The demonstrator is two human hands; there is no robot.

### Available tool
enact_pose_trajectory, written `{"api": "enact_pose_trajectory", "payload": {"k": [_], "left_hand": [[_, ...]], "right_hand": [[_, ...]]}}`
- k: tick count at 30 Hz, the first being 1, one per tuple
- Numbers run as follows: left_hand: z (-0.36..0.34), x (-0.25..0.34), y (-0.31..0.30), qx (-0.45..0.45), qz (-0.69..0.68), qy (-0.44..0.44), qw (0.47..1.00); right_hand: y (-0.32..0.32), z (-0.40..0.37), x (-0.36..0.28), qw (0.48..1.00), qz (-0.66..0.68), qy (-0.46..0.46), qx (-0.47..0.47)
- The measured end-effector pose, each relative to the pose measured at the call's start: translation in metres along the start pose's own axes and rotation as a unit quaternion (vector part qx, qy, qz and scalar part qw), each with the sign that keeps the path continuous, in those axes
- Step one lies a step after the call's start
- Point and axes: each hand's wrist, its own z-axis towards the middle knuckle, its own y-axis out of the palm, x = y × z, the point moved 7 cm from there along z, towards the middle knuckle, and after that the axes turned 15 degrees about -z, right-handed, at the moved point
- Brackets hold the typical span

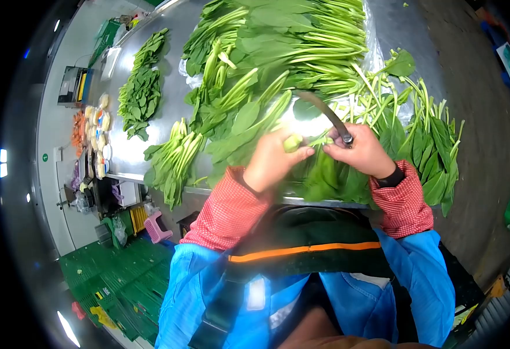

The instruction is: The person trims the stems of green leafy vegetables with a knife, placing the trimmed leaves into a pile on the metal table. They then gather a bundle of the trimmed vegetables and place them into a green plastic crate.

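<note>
A long stainless-steel table [400, 29] fills the upper view, and most of it lies under a broad heap of leafy greens [278, 41], their pale stalks running side by side. To the left, apart from the heap, is a narrower row of loose dark leaves [141, 87], and a small bundle of greens [176, 157] hangs over the near edge. On the right, a scatter of stalks and leaves [423, 134] spreads toward the table's end. Just in front of the person, at the near edge, is the bunch being worked [325, 174]; its leaves droop between the two forearms. The left hand [272, 160] is curled around the bunch's base, thumb and fingers pinching the pale green root end [293, 142] so that it points toward the other hand. The right hand [362, 152] is closed in a fist on the handle of a knife [325, 113], whose dark curved blade arcs up and left over the root end. The step in hand looks like trimming the base of this bunch. A cut here would call for a steady pinch on the stalks, the edge set close to the root end, and the left thumb kept out of the blade's line, since the two hands sit nearly touching.
</note>
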Motion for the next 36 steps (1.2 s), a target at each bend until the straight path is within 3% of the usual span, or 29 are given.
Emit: {"api": "enact_pose_trajectory", "payload": {"k": [1,3,4,6,8,10,11,13,15,17,20,21,24,28,31,33,35,36], "left_hand": [[-0.004,-0.005,-0.003,0.017,0.051,-0.013,0.998],[-0.009,-0.012,-0.009,0.053,0.15,-0.039,0.986],[-0.009,-0.025,-0.015,0.026,0.147,-0.103,0.983],[-0.007,-0.02,-0.014,0.035,0.168,0.084,0.982],[-0.012,-0.02,-0.015,0.023,0.061,0.117,0.991],[-0.01,-0.013,-0.017,-0.016,-0.164,0.004,0.986],[-0.011,-0.013,-0.016,-0.036,-0.274,-0.054,0.96],[-0.022,-0.008,-0.039,-0.005,-0.329,-0.088,0.94],[-0.035,-0.008,-0.072,0.039,-0.292,-0.094,0.951],[-0.051,-0.002,-0.1,0.083,-0.243,-0.084,0.963],[-0.062,0.017,-0.121,0.133,-0.027,-0.046,0.99],[-0.063,0.016,-0.126,0.151,0.067,-0.026,0.986],[-0.058,0.024,-0.119,0.186,0.304,0.065,0.932],[-0.032,0.023,-0.079,0.136,0.276,0.135,0.942],[-0.014,0.044,-0.048,0.111,0.242,0.22,0.938],[0.004,0.035,-0.036,0.056,0.225,0.112,0.966],[0.011,0.036,-0.032,0.064,0.143,0.07,0.985],[0.015,0.036,-0.03,0.068,0.102,0.048,0.991]], "right_hand": [[0.001,-0.002,0.0,0.999,0.005,0.013,-0.033],[-0.005,-0.014,0.006,0.97,0.135,0.152,-0.131],[-0.01,-0.015,0.008,0.97,0.147,0.159,-0.108],[-0.008,0.006,0.004,0.998,-0.007,0.052,-0.017],[0.011,0.021,-0.009,0.994,-0.109,-0.006,0.029],[0.038,0.04,-0.017,0.999,-0.009,-0.034,0.001],[0.046,0.051,-0.018,0.999,0.022,-0.03,-0.017],[0.048,0.075,-0.005,0.999,0.012,-0.009,0.029],[0.057,0.098,0.031,0.951,-0.29,-0.064,0.086],[0.079,0.106,0.06,0.915,-0.39,-0.082,0.07],[0.1,0.114,0.087,0.875,-0.48,-0.028,0.048],[0.098,0.113,0.079,0.879,-0.471,-0.054,0.057],[0.078,0.092,0.032,0.891,-0.434,-0.112,0.073],[0.038,0.07,-0.031,0.931,-0.303,-0.173,0.103],[0.017,0.059,-0.045,0.969,-0.196,-0.143,0.052],[0.003,0.051,-0.043,0.987,-0.123,-0.078,0.062],[-0.01,0.042,-0.034,0.975,-0.139,-0.082,0.152],[-0.018,0.03,-0.046,0.936,-0.234,-0.127,0.23]]}}
